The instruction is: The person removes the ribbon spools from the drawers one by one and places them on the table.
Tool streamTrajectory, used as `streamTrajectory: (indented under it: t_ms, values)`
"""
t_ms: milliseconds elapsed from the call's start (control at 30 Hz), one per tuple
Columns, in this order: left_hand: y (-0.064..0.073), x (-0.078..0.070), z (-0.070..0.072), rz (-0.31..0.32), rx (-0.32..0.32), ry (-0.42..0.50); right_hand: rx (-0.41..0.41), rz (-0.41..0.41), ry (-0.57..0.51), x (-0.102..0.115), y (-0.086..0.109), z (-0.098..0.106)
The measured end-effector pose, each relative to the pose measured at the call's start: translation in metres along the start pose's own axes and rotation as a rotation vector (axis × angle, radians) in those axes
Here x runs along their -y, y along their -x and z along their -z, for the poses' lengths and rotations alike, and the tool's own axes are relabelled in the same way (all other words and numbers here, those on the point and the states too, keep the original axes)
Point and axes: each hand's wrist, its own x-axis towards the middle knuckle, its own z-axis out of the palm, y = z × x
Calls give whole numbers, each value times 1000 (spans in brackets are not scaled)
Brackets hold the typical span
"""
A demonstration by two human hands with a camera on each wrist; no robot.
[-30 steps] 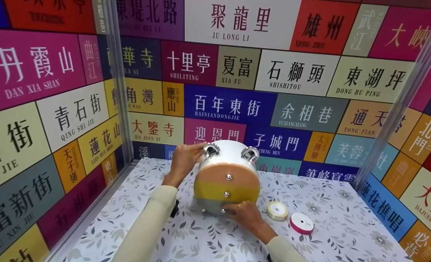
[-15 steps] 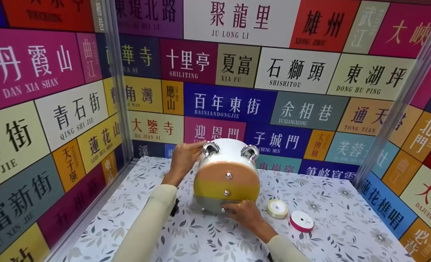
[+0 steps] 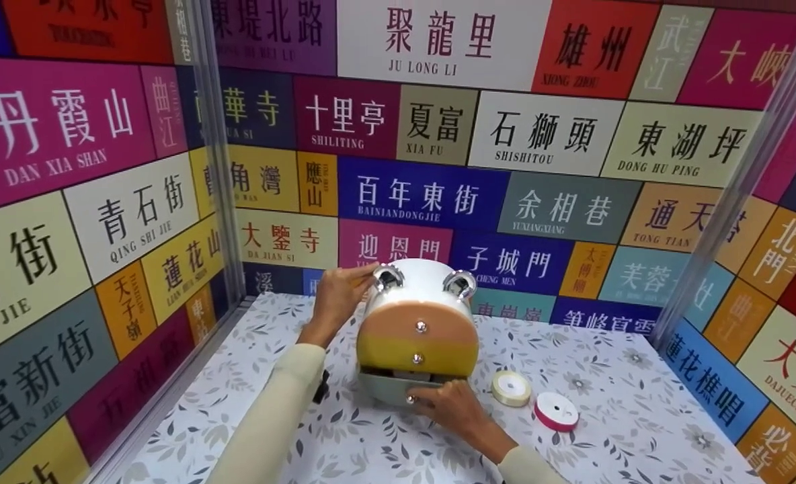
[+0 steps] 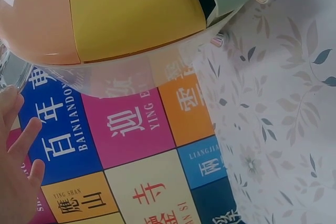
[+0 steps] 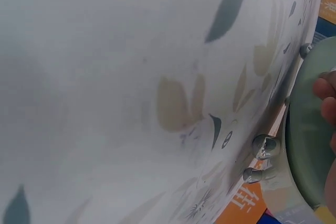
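Observation:
A small rounded drawer box (image 3: pixel 418 333) with a white top and silver ears stands on the table. Its drawer fronts are orange, yellow and grey-green, with silver knobs. The bottom drawer (image 3: pixel 381 388) is pulled partly out, with a dark gap above its front; its contents cannot be made out. My left hand (image 3: pixel 336 300) holds the box's left ear (image 3: pixel 389 276) with the fingertips, the other fingers spread in the left wrist view. My right hand (image 3: pixel 455 407) pinches the bottom drawer's knob (image 3: pixel 411 399). In the right wrist view, fingertips (image 5: pixel 326 90) lie against the green drawer front.
Right of the box lie two ribbon spools, one cream (image 3: pixel 511 388) and one white with a red-pink edge (image 3: pixel 556 411). A leaf-patterned cloth covers the table (image 3: pixel 613 403). Sign-printed panels (image 3: pixel 425 191) enclose the back and both sides.
The bottom drawer, closed in the earlier frames, has come partly out toward me with my right hand on its knob. My left hand stays at the ear.

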Motion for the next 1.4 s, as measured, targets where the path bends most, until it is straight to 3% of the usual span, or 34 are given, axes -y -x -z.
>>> streamTrajectory:
  t_ms: [200, 367, 567, 867, 1033, 1200, 1400]
  values:
    - [-1, 0, 0, -35, -35, -8, 20, 12, 25, 15, 4, 9]
    - [1, -1, 0, -23, -16, -6, 30, 19, 46, 28, 9, 15]
    - [3, 0, -3, -20, -15, -10, 8, 46, 71, 41, 16, 21]
    - [5, 1, -3, -16, -38, -11, -52, 119, 15, 52, 21, 28]
    - [4, 0, -3, -6, -31, 7, -57, 108, 17, 54, 22, 29]
    - [5, -1, -3, 12, -28, 28, 12, 68, -15, 57, 23, 30]
    - [4, 0, -3, -18, -45, 29, 41, 5, -94, 57, 17, 39]
